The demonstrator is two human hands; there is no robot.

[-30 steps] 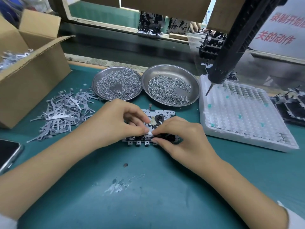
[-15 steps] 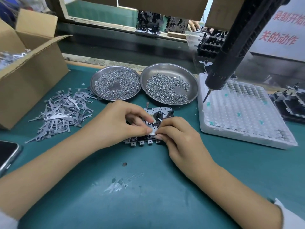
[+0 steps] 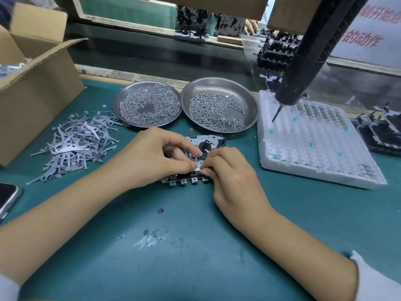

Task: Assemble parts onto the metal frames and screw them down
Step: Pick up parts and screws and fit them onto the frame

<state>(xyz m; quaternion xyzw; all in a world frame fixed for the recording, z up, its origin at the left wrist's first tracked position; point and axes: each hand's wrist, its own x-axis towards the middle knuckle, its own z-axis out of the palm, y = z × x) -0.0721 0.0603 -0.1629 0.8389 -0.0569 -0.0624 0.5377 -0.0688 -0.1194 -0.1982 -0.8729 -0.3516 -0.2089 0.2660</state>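
Centre of green mat: metal frame point(image 3: 208, 142) lies flat | left hand point(image 3: 156, 157) and right hand point(image 3: 230, 170) pinch small metal part point(image 3: 198, 167) together, likely seating it | screw dishes point(image 3: 251, 98) near for fastening

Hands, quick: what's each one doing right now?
Left hand: pinching a small metal part on the metal frame.
Right hand: pinching the same small metal part.

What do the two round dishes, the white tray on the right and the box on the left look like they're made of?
Round dishes: bare metal, probably stainless steel, judging by the shiny grey sheen and reflections.
White tray: likely moulded foam or soft plastic; matte white, dimpled with pockets, rough edges.
Box: brown corrugated cardboard, dull with raw-edged flaps.
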